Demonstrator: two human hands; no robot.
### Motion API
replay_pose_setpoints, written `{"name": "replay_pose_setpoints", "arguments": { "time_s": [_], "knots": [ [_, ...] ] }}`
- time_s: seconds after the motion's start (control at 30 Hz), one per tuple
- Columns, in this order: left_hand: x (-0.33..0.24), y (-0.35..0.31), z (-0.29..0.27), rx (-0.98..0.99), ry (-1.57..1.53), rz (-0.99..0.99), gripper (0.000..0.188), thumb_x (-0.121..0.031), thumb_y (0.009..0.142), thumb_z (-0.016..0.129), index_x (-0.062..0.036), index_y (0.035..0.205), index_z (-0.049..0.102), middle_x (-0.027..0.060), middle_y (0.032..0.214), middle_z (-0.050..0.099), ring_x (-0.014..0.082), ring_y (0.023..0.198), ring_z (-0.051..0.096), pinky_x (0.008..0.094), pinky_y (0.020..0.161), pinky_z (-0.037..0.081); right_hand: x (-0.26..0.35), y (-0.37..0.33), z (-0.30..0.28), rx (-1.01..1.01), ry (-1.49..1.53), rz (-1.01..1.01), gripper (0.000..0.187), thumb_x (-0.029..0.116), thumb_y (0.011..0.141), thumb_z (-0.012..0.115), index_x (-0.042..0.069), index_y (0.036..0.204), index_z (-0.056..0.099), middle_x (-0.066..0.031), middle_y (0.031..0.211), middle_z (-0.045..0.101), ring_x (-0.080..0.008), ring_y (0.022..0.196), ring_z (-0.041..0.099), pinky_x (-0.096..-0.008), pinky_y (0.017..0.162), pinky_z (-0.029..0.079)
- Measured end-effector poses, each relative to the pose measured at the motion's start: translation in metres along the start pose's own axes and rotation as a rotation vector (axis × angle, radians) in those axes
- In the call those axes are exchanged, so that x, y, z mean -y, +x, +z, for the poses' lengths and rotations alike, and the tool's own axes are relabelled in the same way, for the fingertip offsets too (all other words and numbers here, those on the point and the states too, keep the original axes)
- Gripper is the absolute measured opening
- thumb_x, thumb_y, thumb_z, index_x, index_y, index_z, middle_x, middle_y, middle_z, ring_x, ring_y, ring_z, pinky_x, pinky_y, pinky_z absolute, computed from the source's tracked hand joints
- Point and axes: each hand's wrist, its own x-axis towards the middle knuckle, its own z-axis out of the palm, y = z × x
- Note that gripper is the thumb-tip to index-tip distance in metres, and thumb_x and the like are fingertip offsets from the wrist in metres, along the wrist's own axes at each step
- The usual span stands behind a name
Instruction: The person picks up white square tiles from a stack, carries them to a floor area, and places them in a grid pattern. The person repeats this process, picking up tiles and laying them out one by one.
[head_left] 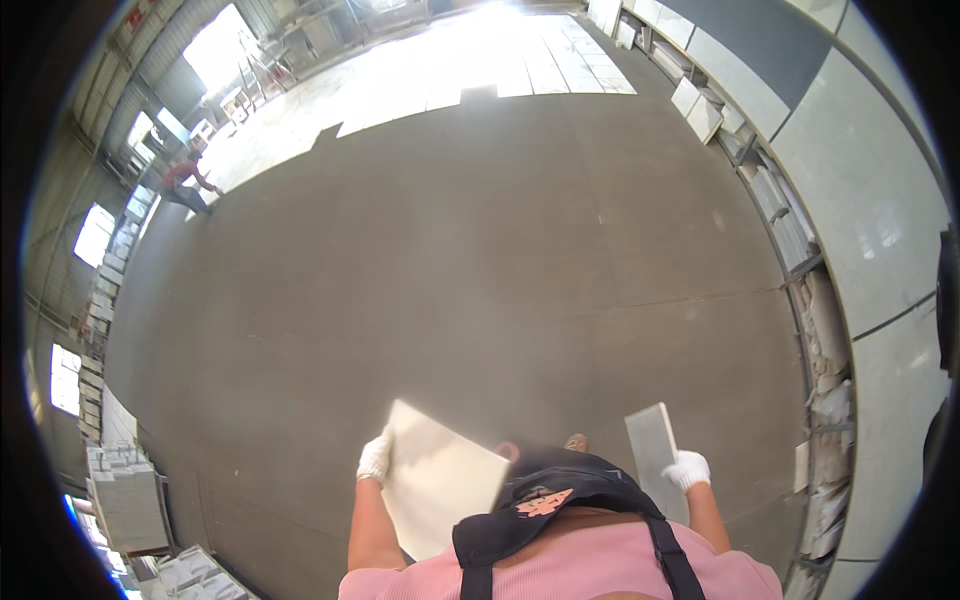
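Note:
White work gloves cover both my hands. On the left, my left hand [374,457] grips the edge of a broad cream-white stone tile [445,470], which is tilted beside my body. My right hand [688,470] is closed around the long edge of a narrower pale grey tile [650,448] held upright at my right side. The fingertips behind each tile are hidden. A dark apron [560,490] lies between the two tiles, and the tip of one shoe [577,441] shows past it.
Brown-grey floor [450,250] spreads ahead. Pale slabs [420,90] lie in rows at the far end, lit brightly. A person [185,183] bends over at their left edge. Racks with stone pieces [790,215] and large panels [860,180] line the right; tile stacks [128,495] stand left.

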Motion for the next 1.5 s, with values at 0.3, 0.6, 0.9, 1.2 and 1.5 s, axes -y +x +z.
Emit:
{"name": "replay_pose_setpoints", "arguments": {
  "time_s": [0.3,0.6,0.9,1.2,1.5],
  "knots": [
    [-0.142,0.153,0.022,-0.097,-0.028,-0.083,0.069,-0.060,0.097,0.056,0.0018,0.123,0.069,0.0150,0.118,0.072,0.0243,0.107,0.064,0.0358,0.097,0.046,0.130,0.175,-0.156,-0.184,0.035,-0.082,0.041,0.036,0.071,0.078,0.014,0.105,0.077,-0.0154,0.099,0.076,-0.0334,0.094,0.072,-0.0424,0.084,0.056],
    [-0.407,0.361,0.003,0.163,0.309,0.041,0.077,-0.069,0.096,0.043,-0.0049,0.131,0.066,0.0154,0.130,0.068,0.0310,0.121,0.062,0.0384,0.105,0.043,0.224,0.309,-0.242,-0.001,0.610,0.013,0.037,0.024,0.075,0.075,0.002,0.104,0.076,-0.0088,0.095,0.077,-0.0216,0.085,0.072,-0.0361,0.079,0.056],
    [-0.570,0.520,0.034,0.129,0.273,-0.089,0.075,-0.068,0.098,0.044,-0.0041,0.130,0.067,0.0120,0.129,0.067,0.0238,0.116,0.061,0.0355,0.106,0.041,0.304,0.530,-0.345,0.185,0.130,-0.024,0.038,0.033,0.081,0.069,0.005,0.105,0.076,-0.0158,0.100,0.076,-0.0333,0.095,0.070,-0.0428,0.084,0.055],
    [-0.698,0.650,0.079,0.011,0.098,-0.107,0.075,-0.063,0.100,0.047,0.0042,0.131,0.064,0.0164,0.128,0.067,0.0256,0.119,0.060,0.0352,0.106,0.042,0.471,0.698,-0.543,0.051,-0.074,-0.121,0.043,0.044,0.077,0.070,0.013,0.105,0.076,-0.0202,0.107,0.072,-0.0422,0.106,0.067,-0.0453,0.087,0.055],
    [-0.900,0.840,0.086,0.000,0.149,-0.073,0.075,-0.060,0.100,0.045,0.0056,0.131,0.061,0.0218,0.136,0.063,0.0334,0.132,0.055,0.0377,0.108,0.039,0.611,0.866,-0.672,-0.202,0.218,-0.028,0.044,0.032,0.068,0.084,0.013,0.106,0.077,-0.0131,0.098,0.077,-0.0312,0.091,0.073,-0.0395,0.081,0.057]
  ]
}}
